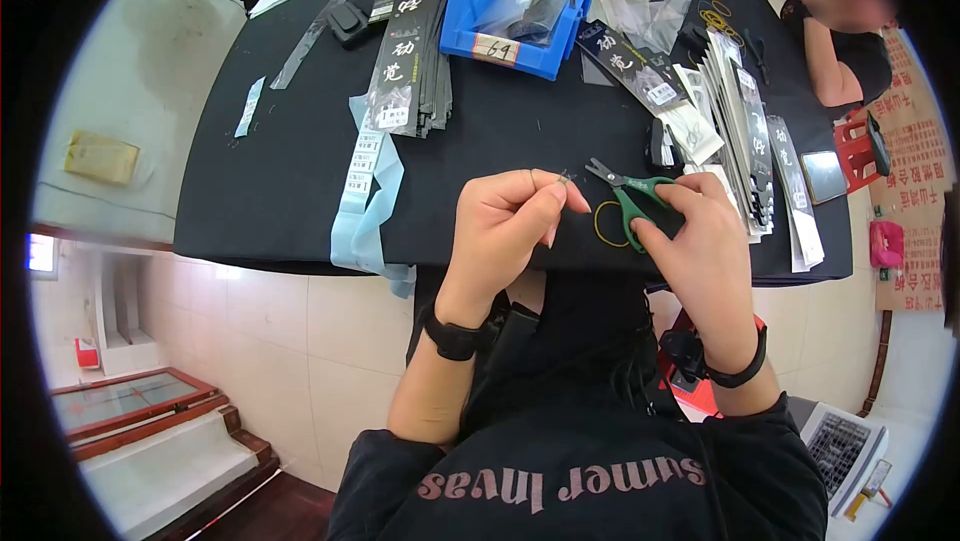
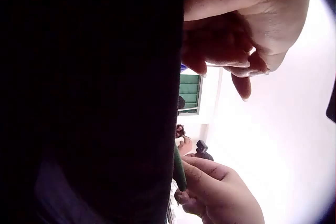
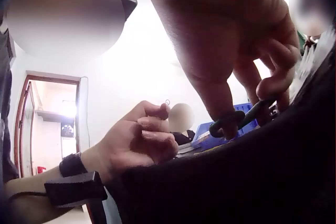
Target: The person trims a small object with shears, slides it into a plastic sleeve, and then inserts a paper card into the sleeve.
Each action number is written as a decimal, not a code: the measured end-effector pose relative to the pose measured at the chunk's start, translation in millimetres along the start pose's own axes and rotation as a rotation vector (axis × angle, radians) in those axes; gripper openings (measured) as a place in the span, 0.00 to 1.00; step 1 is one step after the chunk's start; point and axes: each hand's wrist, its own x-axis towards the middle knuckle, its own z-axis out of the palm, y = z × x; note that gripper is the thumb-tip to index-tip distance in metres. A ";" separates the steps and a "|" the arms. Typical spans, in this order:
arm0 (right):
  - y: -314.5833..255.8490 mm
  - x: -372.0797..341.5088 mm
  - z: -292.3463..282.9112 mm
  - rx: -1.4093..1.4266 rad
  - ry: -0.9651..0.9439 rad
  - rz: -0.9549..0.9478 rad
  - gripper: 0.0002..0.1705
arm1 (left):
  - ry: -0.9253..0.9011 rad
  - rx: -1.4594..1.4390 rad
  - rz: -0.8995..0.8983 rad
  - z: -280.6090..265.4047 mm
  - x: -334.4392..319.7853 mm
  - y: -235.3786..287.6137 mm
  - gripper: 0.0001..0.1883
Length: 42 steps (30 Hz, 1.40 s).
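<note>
My left hand pinches a tiny thing between thumb and forefinger; in the right wrist view it shows as a small thin loop above the fingertips. I cannot tell its kind. My right hand holds green-handled scissors, thumb and fingers at the handle loops. The blades point toward the left hand's fingertips, slightly apart from them. Close below the scissors, a yellow rubber band lies near the table's front edge. In the left wrist view dark cloth hides much, and part of a green handle shows.
A blue bin with clear bags stands at the back. Black printed packages lie left of it, beside a pale blue label strip. More packages and a phone lie right on the black table. Other people sit across.
</note>
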 end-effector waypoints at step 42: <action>-0.7 23.1 13.7 0.630 -0.088 -0.431 0.08 | -0.172 0.183 -0.064 -0.1 1.0 10.1 0.08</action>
